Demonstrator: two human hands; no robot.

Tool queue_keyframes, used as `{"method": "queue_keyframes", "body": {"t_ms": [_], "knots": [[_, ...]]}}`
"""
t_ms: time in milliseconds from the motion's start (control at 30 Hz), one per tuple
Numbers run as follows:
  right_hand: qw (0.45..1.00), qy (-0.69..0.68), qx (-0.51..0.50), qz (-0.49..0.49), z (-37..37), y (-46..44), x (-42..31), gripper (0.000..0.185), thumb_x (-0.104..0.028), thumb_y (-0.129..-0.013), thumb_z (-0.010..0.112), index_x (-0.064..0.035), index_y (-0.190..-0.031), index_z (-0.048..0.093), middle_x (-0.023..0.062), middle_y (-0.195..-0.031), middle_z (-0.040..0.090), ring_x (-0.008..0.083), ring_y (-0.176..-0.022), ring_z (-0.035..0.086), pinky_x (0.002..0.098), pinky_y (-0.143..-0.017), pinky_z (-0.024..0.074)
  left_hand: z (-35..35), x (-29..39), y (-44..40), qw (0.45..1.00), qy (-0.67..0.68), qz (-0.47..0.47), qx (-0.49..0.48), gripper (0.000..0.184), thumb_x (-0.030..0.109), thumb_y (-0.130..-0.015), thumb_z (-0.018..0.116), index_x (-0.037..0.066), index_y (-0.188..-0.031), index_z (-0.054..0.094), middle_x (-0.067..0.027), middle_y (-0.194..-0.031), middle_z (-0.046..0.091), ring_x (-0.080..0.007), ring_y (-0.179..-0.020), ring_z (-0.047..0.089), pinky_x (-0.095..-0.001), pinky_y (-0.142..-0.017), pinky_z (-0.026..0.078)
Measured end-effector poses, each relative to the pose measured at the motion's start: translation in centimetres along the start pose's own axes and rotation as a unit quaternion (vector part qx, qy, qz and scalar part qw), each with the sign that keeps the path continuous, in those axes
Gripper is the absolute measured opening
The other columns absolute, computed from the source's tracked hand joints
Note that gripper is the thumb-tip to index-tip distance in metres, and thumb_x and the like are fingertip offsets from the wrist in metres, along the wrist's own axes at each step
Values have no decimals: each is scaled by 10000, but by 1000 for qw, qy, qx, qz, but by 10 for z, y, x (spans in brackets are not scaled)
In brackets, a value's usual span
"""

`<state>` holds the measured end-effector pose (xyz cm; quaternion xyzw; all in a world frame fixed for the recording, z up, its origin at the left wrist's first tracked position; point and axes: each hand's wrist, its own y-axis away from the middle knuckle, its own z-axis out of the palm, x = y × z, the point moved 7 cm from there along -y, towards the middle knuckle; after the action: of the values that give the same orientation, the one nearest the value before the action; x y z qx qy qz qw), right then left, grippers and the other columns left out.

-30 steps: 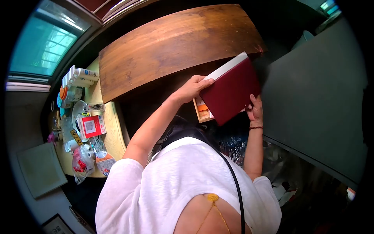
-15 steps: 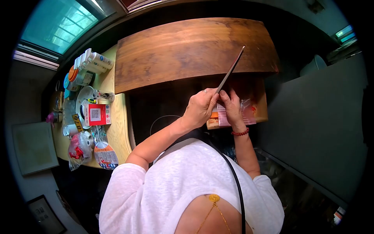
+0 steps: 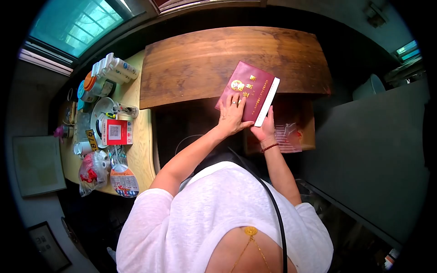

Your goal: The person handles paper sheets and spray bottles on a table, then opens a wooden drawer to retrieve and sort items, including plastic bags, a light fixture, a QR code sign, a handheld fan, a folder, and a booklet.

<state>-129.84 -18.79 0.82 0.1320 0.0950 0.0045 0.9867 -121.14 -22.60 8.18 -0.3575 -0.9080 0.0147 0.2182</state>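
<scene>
A maroon certificate booklet with a gold emblem and gold characters on its cover is tilted so that the cover faces me. A white strip of page shows along its right side. My left hand lies over the lower left of the cover, fingers spread on it, the thumb at the bottom edge. At the lower right corner my right hand holds the booklet from below, its fingers partly hidden behind it. Beneath the hands a wooden drawer stands pulled out, with a pinkish clear plastic sleeve in it.
A dark wooden desktop lies ahead. On the pale side table at left are white bottles, a red box with a QR code, a plastic bag and a round fan. A grey panel stands at right.
The booklet, edge-on before, has turned so its cover faces me. My left hand has moved from its lower end onto the cover, and my right hand has shifted slightly down and left.
</scene>
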Motion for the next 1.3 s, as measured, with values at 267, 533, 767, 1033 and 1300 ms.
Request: {"method": "queue_keyframes", "body": {"t_ms": [267,533,767,1033,1300], "knots": [[997,50,59,-22,-39,-6,6,427,-299,-937,322,-11,-1251,363,133,-1238,452,279,-1139,436,431,-1003,303,7,-4,11,998,-32,-53,4,907,533,-516,720,1,-1185,418,-246,-1229,325,-365,-1172,284,-547,-938,188],[995,43,88,14,-48,4,24,363,-231,-916,416,-19,-1211,407,106,-1198,487,236,-1108,466,396,-962,361,6,-17,30,995,-42,-86,23,955,575,-575,667,-73,-1207,363,-260,-1279,294,-377,-1198,268,-549,-968,177],[995,53,89,16,-46,10,41,358,-241,-917,425,-28,-1204,417,83,-1172,505,203,-1079,484,337,-922,393,-1,-22,30,995,-49,-83,-15,877,467,-576,703,-91,-1174,388,-293,-1245,318,-412,-1176,303,-505,-978,244],[990,115,80,-24,-50,1,39,332,-231,-922,412,-9,-1168,438,88,-1130,525,203,-1030,513,336,-904,403,-9,5,27,955,-244,163,44,421,140,-702,517,-164,-991,482,-330,-920,521,-401,-781,562,-372,-654,502],[969,204,121,-73,-66,4,20,343,-210,-911,443,55,-1128,459,145,-1123,523,225,-1017,522,329,-881,428,-128,-98,-7,974,16,-74,211,113,92,-791,496,-5,-736,482,-222,-621,552,-394,-621,563,-452,-554,462]]}}
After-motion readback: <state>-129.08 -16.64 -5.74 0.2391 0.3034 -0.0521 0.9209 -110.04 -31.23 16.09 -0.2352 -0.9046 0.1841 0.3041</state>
